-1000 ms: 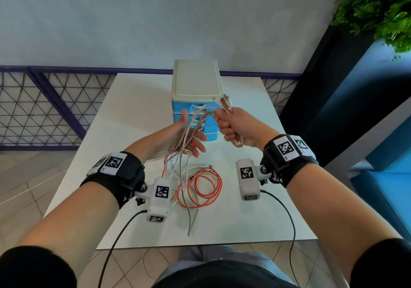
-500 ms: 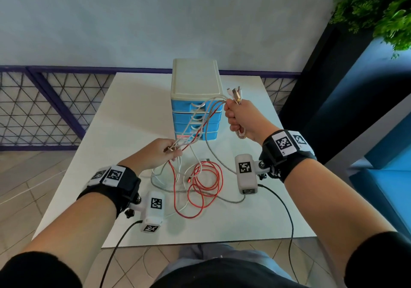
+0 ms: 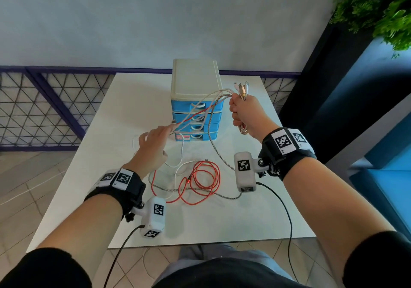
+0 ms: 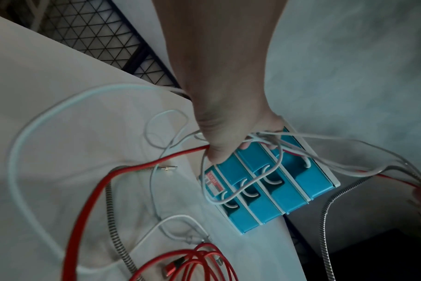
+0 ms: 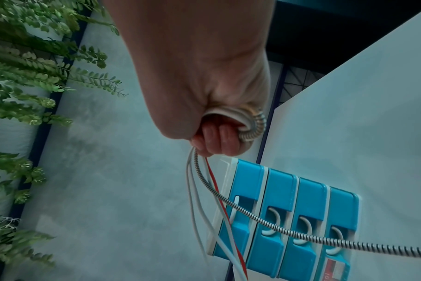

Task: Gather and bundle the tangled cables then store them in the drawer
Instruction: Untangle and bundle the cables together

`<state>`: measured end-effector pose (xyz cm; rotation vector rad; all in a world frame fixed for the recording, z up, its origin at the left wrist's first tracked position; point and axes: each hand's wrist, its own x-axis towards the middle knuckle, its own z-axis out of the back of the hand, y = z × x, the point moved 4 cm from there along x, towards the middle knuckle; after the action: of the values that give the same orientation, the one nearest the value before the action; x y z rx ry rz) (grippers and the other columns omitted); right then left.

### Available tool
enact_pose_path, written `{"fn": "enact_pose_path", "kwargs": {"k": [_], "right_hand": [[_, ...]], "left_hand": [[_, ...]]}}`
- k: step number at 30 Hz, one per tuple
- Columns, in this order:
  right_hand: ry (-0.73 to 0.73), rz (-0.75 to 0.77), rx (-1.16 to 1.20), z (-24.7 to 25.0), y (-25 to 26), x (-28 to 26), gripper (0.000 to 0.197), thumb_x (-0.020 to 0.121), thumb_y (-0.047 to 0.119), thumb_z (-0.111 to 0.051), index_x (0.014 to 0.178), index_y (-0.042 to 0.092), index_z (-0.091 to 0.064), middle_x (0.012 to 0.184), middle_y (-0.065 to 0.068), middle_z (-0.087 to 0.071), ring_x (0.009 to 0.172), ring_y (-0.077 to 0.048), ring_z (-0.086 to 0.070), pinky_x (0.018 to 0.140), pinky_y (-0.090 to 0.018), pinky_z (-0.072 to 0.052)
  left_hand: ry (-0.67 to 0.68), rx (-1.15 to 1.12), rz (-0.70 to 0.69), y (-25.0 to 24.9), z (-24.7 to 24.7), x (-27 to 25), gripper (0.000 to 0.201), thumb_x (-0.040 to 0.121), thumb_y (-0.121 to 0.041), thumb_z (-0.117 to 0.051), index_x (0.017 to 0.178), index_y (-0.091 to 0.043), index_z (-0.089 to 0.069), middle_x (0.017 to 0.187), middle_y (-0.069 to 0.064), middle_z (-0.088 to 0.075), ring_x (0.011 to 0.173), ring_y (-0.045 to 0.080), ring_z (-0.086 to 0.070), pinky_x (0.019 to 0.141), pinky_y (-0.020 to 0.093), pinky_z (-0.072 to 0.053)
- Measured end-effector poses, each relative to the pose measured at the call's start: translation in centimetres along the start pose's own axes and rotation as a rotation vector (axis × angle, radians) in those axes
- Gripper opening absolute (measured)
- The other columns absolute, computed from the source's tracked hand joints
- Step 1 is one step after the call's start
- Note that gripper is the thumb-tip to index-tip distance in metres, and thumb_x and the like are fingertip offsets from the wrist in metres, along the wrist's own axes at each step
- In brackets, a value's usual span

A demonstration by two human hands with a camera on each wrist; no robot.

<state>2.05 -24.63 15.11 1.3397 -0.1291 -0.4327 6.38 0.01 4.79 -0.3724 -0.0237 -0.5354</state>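
Cables (image 3: 195, 176) fisted in right hand (image 3: 245, 114), pinched in left hand (image 4: 228, 121); fingers (image 5: 216, 136) only wrist-visible

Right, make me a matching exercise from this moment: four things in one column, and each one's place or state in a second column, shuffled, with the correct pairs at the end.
Things
1. red braided cable coil
2. blue plastic drawer unit with cream top
3. right hand
4. left hand

Place or state
A. fist closed round a bunch of cable ends, plugs sticking up
B. lying looped on the white table, between the two wrists
C. reaching forward, cable strands running through its fingers
D. standing at the far middle of the table, all four drawers shut

Pairs: 1-B, 2-D, 3-A, 4-C
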Motion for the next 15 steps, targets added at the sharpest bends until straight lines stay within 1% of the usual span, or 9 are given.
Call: {"fn": "enact_pose_path", "kwargs": {"k": [1, 2, 4, 5, 6, 7, 9, 12, 15], "right_hand": [[0.0, 0.002, -0.004, 0.1, 0.0, 0.1, 0.033, 0.099, 0.029, -0.039, 0.068, 0.019, -0.047, 0.054, 0.006, -0.041, 0.036, -0.005, -0.035, 0.038, -0.021, -0.029], [0.008, -0.004, 0.004, 0.1, 0.0, 0.1, 0.033, 0.099, 0.028, -0.038, 0.069, 0.019, -0.047, 0.054, 0.006, -0.041, 0.035, -0.004, -0.035, 0.037, -0.02, -0.029], [0.059, -0.05, 0.074, 0.0, 0.2, 0.0, 0.032, 0.1, 0.02, -0.035, 0.07, 0.016, -0.046, 0.052, 0.005, -0.039, 0.032, -0.003, -0.031, 0.035, -0.017, -0.026], [0.079, -0.091, 0.129, 0.0, 0.3, 0.0, 0.032, 0.1, 0.015, -0.032, 0.07, 0.015, -0.044, 0.052, 0.004, -0.038, 0.031, -0.004, -0.027, 0.034, -0.016, -0.023], [0.083, -0.119, 0.165, 0.0, 0.4, -0.2, 0.031, 0.099, 0.012, -0.031, 0.071, 0.014, -0.044, 0.054, 0.002, -0.036, 0.031, -0.005, -0.025, 0.034, -0.015, -0.02], [0.074, -0.126, 0.174, 0.1, 0.5, -0.1, 0.03, 0.099, 0.012, -0.031, 0.072, 0.013, -0.044, 0.056, 0.001, -0.036, 0.031, -0.005, -0.025, 0.034, -0.015, -0.02], [0.07, -0.119, 0.15, 0.1, 0.5, -0.1, 0.03, 0.1, 0.014, -0.033, 0.072, 0.014, -0.044, 0.055, 0.002, -0.039, 0.032, -0.005, -0.027, 0.034, -0.015, -0.022], [0.034, -0.03, 0.037, -0.1, 0.2, 0.2, 0.031, 0.1, 0.023, -0.036, 0.071, 0.017, -0.047, 0.056, 0.003, -0.042, 0.038, -0.007, -0.034, 0.038, -0.02, -0.029], [-0.025, 0.028, -0.03, 0.2, 0.1, 0.4, 0.031, 0.098, 0.028, -0.039, 0.07, 0.019, -0.048, 0.058, 0.004, -0.044, 0.045, -0.01, -0.039, 0.041, -0.023, -0.033]], "left_hand": [[-0.086, -0.1, -0.008, 0.1, 0.1, 0.1, 0.087, 0.061, 0.012, -0.052, 0.138, -0.026, -0.037, 0.128, 0.004, -0.046, 0.116, 0.027, -0.045, 0.1, 0.041, -0.029], [-0.179, -0.227, 0.005, 0.3, 0.4, 0.0, 0.085, 0.059, 0.014, -0.052, 0.135, -0.022, -0.041, 0.128, 0.008, -0.046, 0.117, 0.028, -0.046, 0.098, 0.036, -0.032], [-0.348, -0.44, 0.121, 1.0, 1.2, -0.2, 0.075, 0.06, 0.013, -0.056, 0.129, -0.015, -0.043, 0.125, 0.012, -0.044, 0.114, 0.024, -0.044, 0.095, 0.027, -0.029], [-0.382, -0.471, 0.201, 1.4, 1.5, -0.4, 0.069, 0.062, 0.009, -0.061, 0.125, -0.013, -0.043, 0.121, 0.013, -0.044, 0.109, 0.024, -0.043, 0.093, 0.028, -0.03], [-0.37, -0.425, 0.274, 1.8, 1.7, -0.5, 0.066, 0.062, 0.003, -0.067, 0.122, -0.012, -0.043, 0.118, 0.013, -0.045, 0.106, 0.026, -0.043, 0.091, 0.033, -0.034], [-0.315, -0.318, 0.331, 2.3, 1.7, -0.5, 0.065, 0.06, -0.004, -0.071, 0.118, -0.012, -0.042, 0.115, 0.014, -0.045, 0.105, 0.03, -0.044, 0.089, 0.039, -0.036], [-0.171, -0.065, 0.401, 3.3, 1.5, -0.9, 0.066, 0.057, -0.016, -0.077, 0.112, -0.01, -0.041, 0.112, 0.015, -0.046, 0.104, 0.036, -0.044, 0.085, 0.045, -0.039], [-0.073, 0.116, 0.4, 4.1, 1.1, -1.4, 0.062, 0.063, -0.026, -0.078, 0.108, -0.005, -0.042, 0.107, 0.016, -0.051, 0.101, 0.039, -0.049, 0.08, 0.047, -0.042], [0.018, 0.123, 0.421, 4.9, 0.5, -1.8, 0.041, 0.077, -0.033, -0.068, 0.102, -0.007, -0.046, 0.101, 0.013, -0.057, 0.097, 0.037, -0.055, 0.076, 0.044, -0.045]]}}
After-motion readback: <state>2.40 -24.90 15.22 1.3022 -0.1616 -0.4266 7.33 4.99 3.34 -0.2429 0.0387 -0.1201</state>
